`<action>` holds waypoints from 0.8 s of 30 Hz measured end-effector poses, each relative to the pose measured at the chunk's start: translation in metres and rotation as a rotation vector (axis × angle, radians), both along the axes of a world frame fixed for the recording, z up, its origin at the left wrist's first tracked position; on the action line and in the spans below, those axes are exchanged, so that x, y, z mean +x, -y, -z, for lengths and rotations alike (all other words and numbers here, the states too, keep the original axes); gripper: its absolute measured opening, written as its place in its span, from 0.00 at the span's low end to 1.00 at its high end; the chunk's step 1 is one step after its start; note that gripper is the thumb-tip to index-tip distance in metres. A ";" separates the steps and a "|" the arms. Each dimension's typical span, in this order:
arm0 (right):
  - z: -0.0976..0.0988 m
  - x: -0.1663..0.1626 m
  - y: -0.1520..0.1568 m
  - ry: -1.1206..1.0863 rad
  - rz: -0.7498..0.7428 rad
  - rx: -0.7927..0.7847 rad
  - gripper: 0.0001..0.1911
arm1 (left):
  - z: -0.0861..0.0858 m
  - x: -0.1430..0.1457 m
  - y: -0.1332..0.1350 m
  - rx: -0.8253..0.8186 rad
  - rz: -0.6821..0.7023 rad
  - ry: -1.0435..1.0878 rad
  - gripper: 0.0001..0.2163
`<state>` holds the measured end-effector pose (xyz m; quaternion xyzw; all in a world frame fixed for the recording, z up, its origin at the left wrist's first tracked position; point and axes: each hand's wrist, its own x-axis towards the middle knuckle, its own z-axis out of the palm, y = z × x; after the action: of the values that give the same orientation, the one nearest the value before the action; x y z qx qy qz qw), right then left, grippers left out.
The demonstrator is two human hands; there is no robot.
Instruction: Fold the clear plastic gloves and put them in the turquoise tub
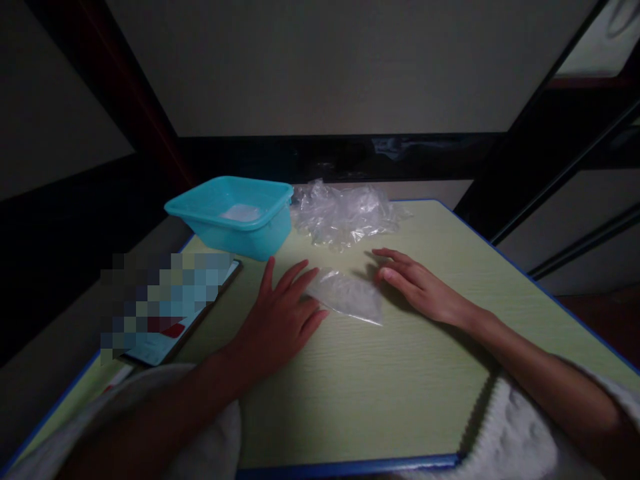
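Plastic bag [350, 297], the small clear one: where is it?

Flat on the table [375, 400], between the two hands

Go from the left, then. What comes first?

Down at the left edge, a small white and red thing [117, 379], too little of it showing to name. Just beyond it is a phone [185, 313], lying at a slant, with much of it blurred into squares

And after the phone?

A blue tub [235, 237], farther back on the table. Something whitish [243, 213] shows at its bottom, but I can't make out what it is

How is the left hand [280, 310] set?

Back upward, fingers fanned out, with the thumb and the finger next to it at the bag's left end. Whether those two pinch it, I can't tell

What lies past that hand?

The bag itself, thin and shiny, and behind it a heap of crumpled clear plastic [350, 213] next to the tub

And the right hand [415, 283]?

Just beside the bag's right end. Its grip is released: the forefinger points forward, with a gap between it and the thumb

Farther right?

Pale fluffy cloth [525, 427], below the right forearm at the near edge of the table
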<state>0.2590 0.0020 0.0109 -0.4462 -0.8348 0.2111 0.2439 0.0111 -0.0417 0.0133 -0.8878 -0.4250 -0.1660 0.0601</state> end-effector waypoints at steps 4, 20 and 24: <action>-0.003 -0.002 0.004 -0.037 -0.029 -0.038 0.28 | 0.003 -0.006 -0.007 -0.001 -0.107 -0.059 0.13; -0.005 -0.009 0.009 -0.106 -0.148 -0.084 0.25 | 0.022 0.008 -0.034 -0.355 -0.336 0.634 0.05; -0.004 -0.010 0.009 -0.107 -0.155 -0.079 0.24 | 0.018 0.010 -0.033 -0.373 -0.321 0.699 0.06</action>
<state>0.2489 -0.0066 0.0149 -0.3776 -0.8437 0.2854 0.2534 0.0207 -0.0086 -0.0047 -0.6965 -0.5753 -0.3658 -0.2239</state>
